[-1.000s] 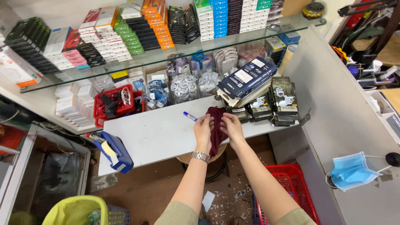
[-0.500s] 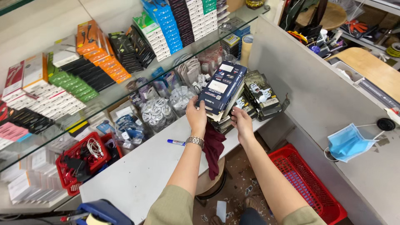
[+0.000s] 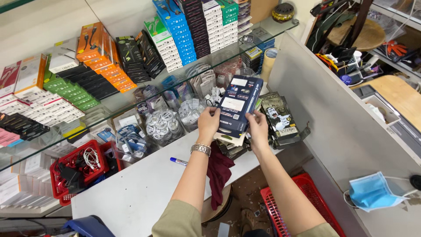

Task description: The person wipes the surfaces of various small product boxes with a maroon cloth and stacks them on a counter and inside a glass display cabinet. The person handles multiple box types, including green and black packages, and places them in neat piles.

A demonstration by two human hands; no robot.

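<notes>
My left hand [image 3: 208, 124] and my right hand [image 3: 258, 128] grip a stack of dark blue flat boxes [image 3: 239, 105] from both sides, lifted a little above the white counter [image 3: 144, 184]. A silver watch sits on my left wrist. A dark red cloth [image 3: 218, 173] hangs over the counter's front edge below my left forearm. A blue pen [image 3: 178, 161] lies on the counter just left of my left wrist. More dark packages [image 3: 280, 118] stand stacked right of the boxes.
A glass shelf [image 3: 127, 98] above carries rows of coloured boxes. Bagged cables [image 3: 160, 125] and a red basket of cables [image 3: 76, 169] stand at the counter's back. A grey partition [image 3: 337, 127] rises at right, with a blue face mask [image 3: 372, 193]. A red crate [image 3: 280, 210] sits on the floor.
My hands left the dark red cloth, which now hangs on the counter edge, and took hold of the blue box stack. The view swung right and closer.
</notes>
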